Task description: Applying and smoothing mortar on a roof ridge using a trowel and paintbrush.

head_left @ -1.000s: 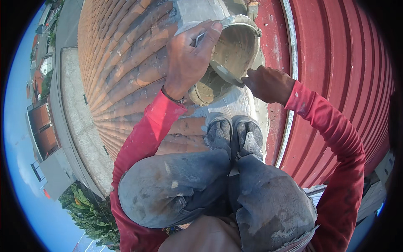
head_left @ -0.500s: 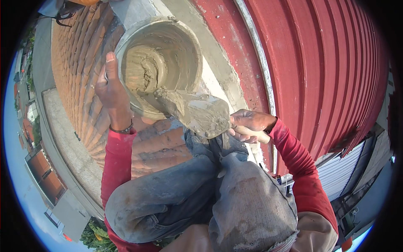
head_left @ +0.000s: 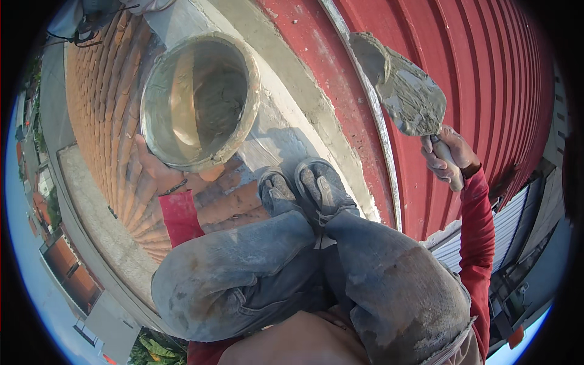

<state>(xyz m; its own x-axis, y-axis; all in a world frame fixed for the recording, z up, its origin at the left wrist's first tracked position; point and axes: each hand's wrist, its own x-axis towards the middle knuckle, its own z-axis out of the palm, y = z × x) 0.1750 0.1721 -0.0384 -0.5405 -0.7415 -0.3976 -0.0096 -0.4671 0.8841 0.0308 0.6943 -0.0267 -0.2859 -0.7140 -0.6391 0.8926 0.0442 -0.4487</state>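
Observation:
A mortar-smeared bucket (head_left: 248,125) leans on the roof ahead to the left, its mouth turned partly toward me. Low on its near side, my left hand (head_left: 161,170) grips it, with most fingers hidden behind the wall. Wet grey mortar (head_left: 222,109) coats the inside, partly in shadow. Out to the right, my right hand (head_left: 450,152) is closed round the wooden handle of a trowel (head_left: 413,91). Its wide blade is covered in mortar, with a thicker lump at the far end, and is held above the red metal roofing.
Orange clay tiles (head_left: 109,121) slope away on the left. A pale mortar-covered ridge (head_left: 304,79) runs beside the ribbed red metal roof (head_left: 486,91). My sandalled feet (head_left: 316,185) rest close to the ridge. Part of another person (head_left: 91,18) shows at the upper left.
My right hand has carried the loaded trowel from the bucket's rim out to the right. My left hand has dropped lower against the bucket, which tilts more and sits farther left in view.

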